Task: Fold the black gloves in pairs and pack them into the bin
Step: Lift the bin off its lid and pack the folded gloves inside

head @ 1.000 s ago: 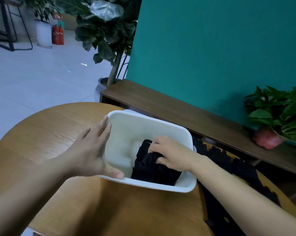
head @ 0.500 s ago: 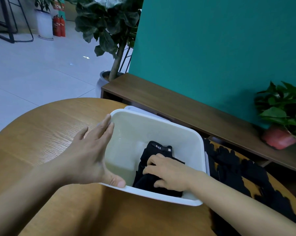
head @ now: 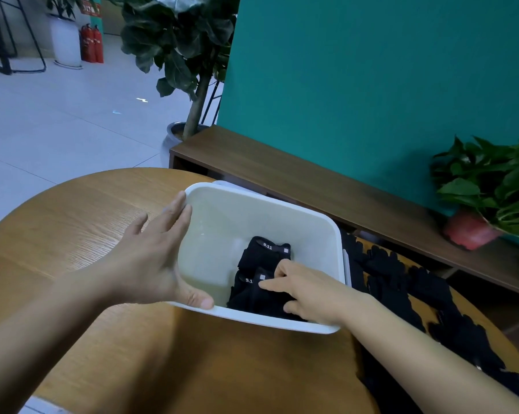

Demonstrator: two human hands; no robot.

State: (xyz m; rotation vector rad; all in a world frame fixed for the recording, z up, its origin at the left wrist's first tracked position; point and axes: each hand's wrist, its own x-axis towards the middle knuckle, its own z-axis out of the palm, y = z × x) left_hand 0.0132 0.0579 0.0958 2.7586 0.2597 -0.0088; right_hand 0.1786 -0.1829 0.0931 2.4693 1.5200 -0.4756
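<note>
Inside white bin [head: 252, 222], folded black gloves [head: 264, 258]

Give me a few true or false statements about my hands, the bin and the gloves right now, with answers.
1. The left hand touches the rim of the bin. True.
2. The right hand rests on folded gloves inside the bin. True.
3. The bin is full. False: the folded gloves cover only part of its floor.
4. The loose gloves lie left of the bin. False: they lie to its right, on the table.
</note>
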